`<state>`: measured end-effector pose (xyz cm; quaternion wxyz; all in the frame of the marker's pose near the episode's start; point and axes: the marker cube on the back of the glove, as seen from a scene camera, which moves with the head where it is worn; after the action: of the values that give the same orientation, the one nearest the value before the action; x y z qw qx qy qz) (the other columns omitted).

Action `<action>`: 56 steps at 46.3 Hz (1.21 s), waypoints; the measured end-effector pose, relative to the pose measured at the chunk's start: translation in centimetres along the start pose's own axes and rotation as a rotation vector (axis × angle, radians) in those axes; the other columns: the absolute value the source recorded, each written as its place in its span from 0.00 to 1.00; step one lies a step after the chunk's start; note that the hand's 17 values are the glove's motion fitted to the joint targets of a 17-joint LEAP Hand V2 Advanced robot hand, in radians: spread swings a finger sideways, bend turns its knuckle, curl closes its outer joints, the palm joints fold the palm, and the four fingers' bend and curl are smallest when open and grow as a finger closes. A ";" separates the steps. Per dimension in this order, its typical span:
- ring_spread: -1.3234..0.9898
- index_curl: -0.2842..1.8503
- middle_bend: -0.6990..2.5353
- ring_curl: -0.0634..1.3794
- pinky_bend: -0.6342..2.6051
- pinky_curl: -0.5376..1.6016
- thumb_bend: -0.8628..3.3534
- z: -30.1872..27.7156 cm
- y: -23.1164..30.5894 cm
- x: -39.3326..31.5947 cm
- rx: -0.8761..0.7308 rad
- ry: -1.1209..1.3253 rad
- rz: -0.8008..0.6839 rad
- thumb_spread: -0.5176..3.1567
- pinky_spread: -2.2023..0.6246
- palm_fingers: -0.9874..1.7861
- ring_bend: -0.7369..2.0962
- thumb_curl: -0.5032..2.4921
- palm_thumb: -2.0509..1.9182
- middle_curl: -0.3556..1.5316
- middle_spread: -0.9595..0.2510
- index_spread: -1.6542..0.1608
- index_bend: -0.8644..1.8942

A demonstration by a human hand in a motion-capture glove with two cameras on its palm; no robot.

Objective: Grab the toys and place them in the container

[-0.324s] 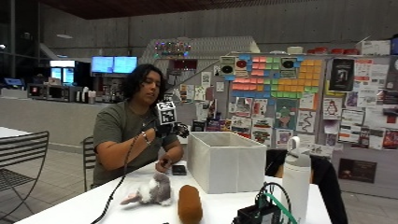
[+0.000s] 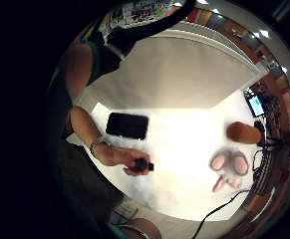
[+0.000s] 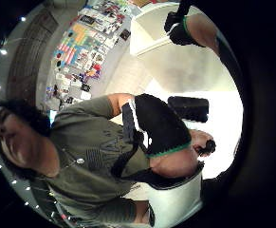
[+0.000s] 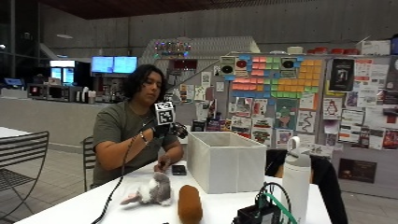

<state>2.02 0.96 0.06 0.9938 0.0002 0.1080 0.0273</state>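
Grey plush rabbit (image 4: 152, 190) and brown plush roll (image 4: 189, 203) lie on table (image 4: 87, 205), below and ahead of raised gloved right hand (image 4: 176, 129); finger state unclear. Both outside white fabric bin (image 4: 227, 161). Advice: lower directly over rabbit, grasp body, clear bin rim.

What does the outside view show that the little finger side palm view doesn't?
Only the outside view shows the gloved right hand, raised beside the white container, and a white bottle. Only the palm view shows the bare hand gripping a small black object. Both show the grey plush toy, brown toy, phone and table.
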 end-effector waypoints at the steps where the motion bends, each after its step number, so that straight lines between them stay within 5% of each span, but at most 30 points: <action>1: 0.48 0.21 0.29 0.14 0.34 0.34 0.20 0.0 0.1 -0.9 0.000 -0.088 -0.014 0.47 0.77 0.55 0.40 0.20 0.51 0.26 0.70 0.72 0.40; 9: 0.47 0.23 0.29 0.14 0.34 0.35 0.20 0.1 1.5 1.0 0.024 -0.099 0.085 0.50 0.77 0.55 0.40 0.21 0.51 0.27 0.69 0.71 0.39; 22: 0.45 0.25 0.30 0.16 0.34 0.36 0.20 0.5 9.1 16.9 0.012 0.214 0.761 0.52 0.76 0.56 0.42 0.22 0.51 0.30 0.67 0.69 0.38; 30: 0.45 0.26 0.30 0.16 0.35 0.38 0.19 5.0 13.4 24.4 -0.016 0.139 1.030 0.48 0.77 0.53 0.40 0.24 0.51 0.32 0.65 0.69 0.38; 35: 0.47 0.25 0.30 0.16 0.37 0.39 0.19 8.8 14.4 27.1 -0.044 0.139 1.077 0.44 0.77 0.47 0.40 0.24 0.50 0.32 0.66 0.69 0.35; 40: 0.48 0.23 0.30 0.17 0.41 0.41 0.19 11.1 14.7 28.2 0.135 0.120 1.044 0.42 0.78 0.43 0.41 0.25 0.50 0.33 0.67 0.69 0.33; 48: 0.43 0.17 0.35 0.25 0.47 0.41 0.22 11.0 14.4 28.6 0.387 0.246 1.007 0.46 0.68 0.77 0.63 0.26 0.55 0.36 0.58 0.70 0.31; 56: 0.43 0.17 0.46 0.37 0.50 0.46 0.25 9.6 14.1 26.3 0.447 0.305 0.947 0.50 0.65 0.82 0.72 0.29 0.61 0.44 0.53 0.71 0.36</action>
<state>28.95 16.53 3.92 0.8217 0.2559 0.2423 0.4479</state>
